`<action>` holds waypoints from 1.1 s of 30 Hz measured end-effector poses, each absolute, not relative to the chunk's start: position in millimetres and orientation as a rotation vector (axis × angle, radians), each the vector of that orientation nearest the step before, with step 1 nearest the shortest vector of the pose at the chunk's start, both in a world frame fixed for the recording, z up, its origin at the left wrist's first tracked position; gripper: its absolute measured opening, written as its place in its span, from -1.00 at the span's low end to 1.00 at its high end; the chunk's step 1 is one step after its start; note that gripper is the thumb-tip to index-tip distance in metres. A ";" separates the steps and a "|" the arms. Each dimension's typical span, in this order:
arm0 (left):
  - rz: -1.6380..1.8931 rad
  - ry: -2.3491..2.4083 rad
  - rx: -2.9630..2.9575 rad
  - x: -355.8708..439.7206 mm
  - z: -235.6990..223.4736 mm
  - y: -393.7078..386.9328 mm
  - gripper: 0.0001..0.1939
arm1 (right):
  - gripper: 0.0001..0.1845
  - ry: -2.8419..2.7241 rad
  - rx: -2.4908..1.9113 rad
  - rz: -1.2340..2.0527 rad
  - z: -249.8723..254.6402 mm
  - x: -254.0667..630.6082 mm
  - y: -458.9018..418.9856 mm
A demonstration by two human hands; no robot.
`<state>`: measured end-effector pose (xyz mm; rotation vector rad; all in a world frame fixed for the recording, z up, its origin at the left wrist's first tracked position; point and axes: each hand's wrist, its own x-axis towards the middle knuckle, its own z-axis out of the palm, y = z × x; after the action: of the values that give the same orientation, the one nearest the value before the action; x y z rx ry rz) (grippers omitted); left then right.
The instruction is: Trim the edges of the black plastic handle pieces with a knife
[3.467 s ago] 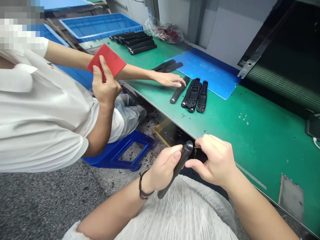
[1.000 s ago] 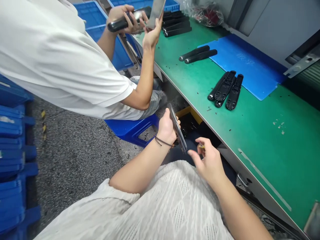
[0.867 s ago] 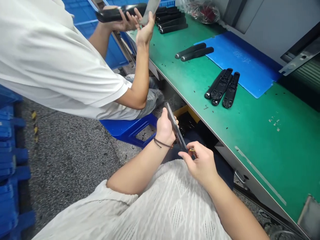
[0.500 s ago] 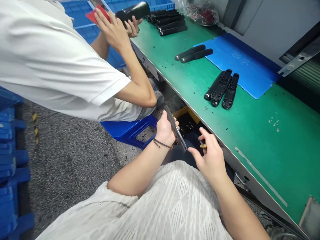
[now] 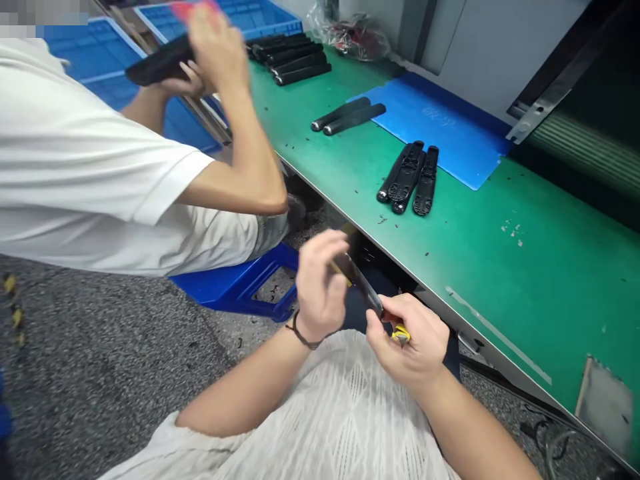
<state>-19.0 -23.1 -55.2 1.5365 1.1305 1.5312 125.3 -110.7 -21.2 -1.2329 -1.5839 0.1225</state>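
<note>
The black plastic handle (image 5: 361, 283) sits flatter in the curled left hand (image 5: 317, 283), while the right hand (image 5: 410, 340), spread earlier, now pinches a yellow tool (image 5: 401, 335).

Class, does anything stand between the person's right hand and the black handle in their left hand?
Nothing visible: the right hand sits at the lower end of the black handle, pinching a small yellow object.

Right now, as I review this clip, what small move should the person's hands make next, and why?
Probably the right hand should bring the small yellow-handled tool to the near end of the black handle. The left hand holds that handle tilted up, and its near end already sits beside the right hand's fingers.
</note>
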 end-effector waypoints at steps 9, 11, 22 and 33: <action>1.193 0.926 1.773 -22.6 -59.3 -22.8 -0.40 | -0.78 -1.995 -1.318 0.400 11.3 151.7 -123.7; 1.205 0.885 1.866 -23.7 -58.0 -21.7 -0.40 | -0.75 -2.101 -1.316 0.269 14.3 158.1 -122.9; 1.231 0.732 2.280 -25.9 -45.1 -18.8 -0.37 | -0.39 -2.106 -1.406 0.438 16.4 149.4 -116.5; 1.495 0.625 2.344 -17.1 -37.5 -20.9 -0.61 | -0.37 -2.090 -1.363 -0.321 10.4 144.2 -118.6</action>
<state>-17.1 -20.9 -37.5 2.3437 0.6250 1.4948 144.2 -118.6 10.4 -1.3625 -2.0897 -0.3207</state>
